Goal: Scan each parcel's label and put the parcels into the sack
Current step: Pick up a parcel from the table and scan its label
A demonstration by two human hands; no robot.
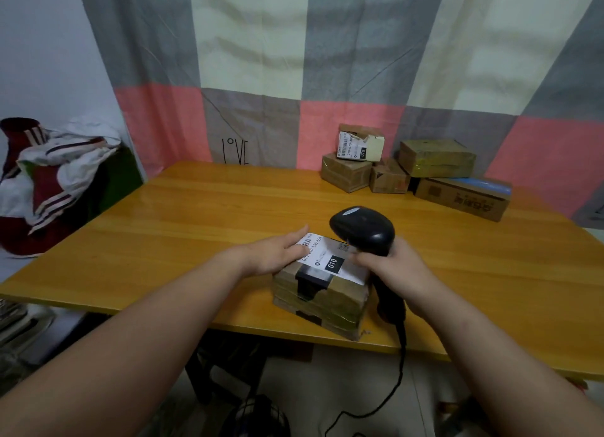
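My left hand [277,254] lies flat and open on the label [330,260]. My right hand [397,271] grips the scanner [362,230]. My fingers [299,237] cover part of the label, so the scan may fail.

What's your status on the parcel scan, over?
Left hand flat on label of near parcel, fingertips near the barcode. Right hand grips scanner, head above label. Other parcels stacked far right on table.

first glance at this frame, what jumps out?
The black scanner, gripped by the right hand, is held close to the white label on a taped parcel at the near edge of the table. The left hand presses flat on that label. More parcels are stacked at the far right.
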